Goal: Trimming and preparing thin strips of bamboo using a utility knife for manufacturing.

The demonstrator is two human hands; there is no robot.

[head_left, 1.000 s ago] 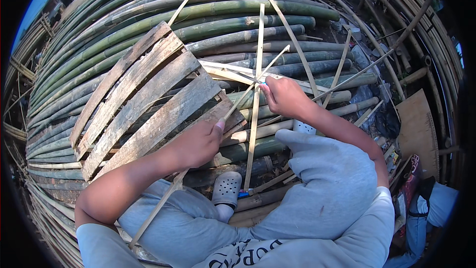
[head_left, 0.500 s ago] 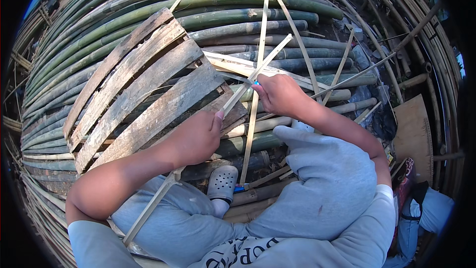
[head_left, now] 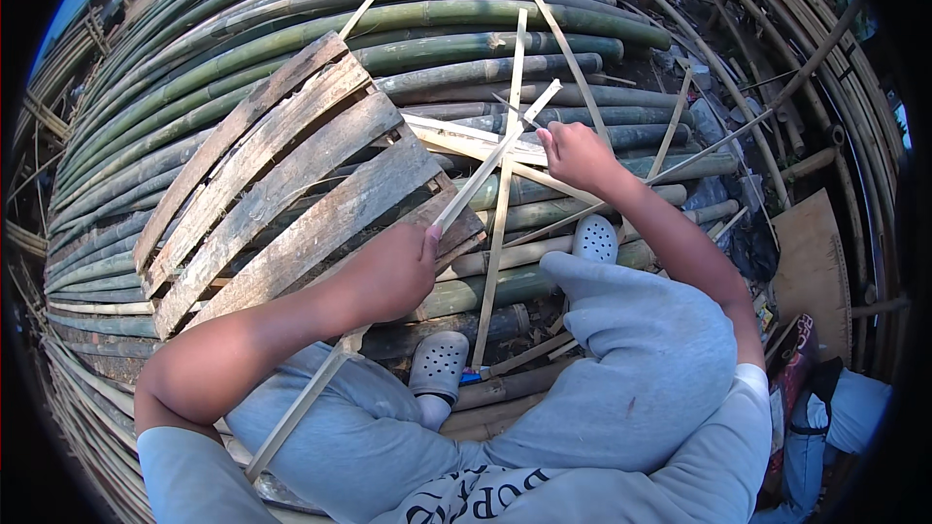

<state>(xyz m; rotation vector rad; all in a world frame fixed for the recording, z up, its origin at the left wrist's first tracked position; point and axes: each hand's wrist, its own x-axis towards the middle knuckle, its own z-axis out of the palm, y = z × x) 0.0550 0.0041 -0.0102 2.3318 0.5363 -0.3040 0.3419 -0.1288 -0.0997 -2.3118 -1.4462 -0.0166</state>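
My left hand (head_left: 393,274) is closed around a long pale bamboo strip (head_left: 473,184). The strip slants from the far right, under my left forearm, to a lower end (head_left: 296,417) across my left thigh. My right hand (head_left: 580,157) is closed on a knife, whose thin blade (head_left: 515,110) points left beside the far end of the strip. Its handle is hidden in my fingers. Behind the held strip lies a weathered wooden slat pallet (head_left: 320,180), tilted on the bamboo. Another upright-looking strip (head_left: 504,194) crosses behind the held one.
Rows of green bamboo poles (head_left: 437,15) spread beneath and ahead. More loose strips (head_left: 563,49) lie across them. My feet, in grey clogs (head_left: 439,364), rest among the poles. On the right stand a brown board (head_left: 814,267) and dark plastic (head_left: 752,243). A blue object (head_left: 471,377) lies near my left foot.
My right hand has moved right and slightly away from me with the knife, off the middle of the strip toward its far end. My left hand keeps its grip, nearly still.
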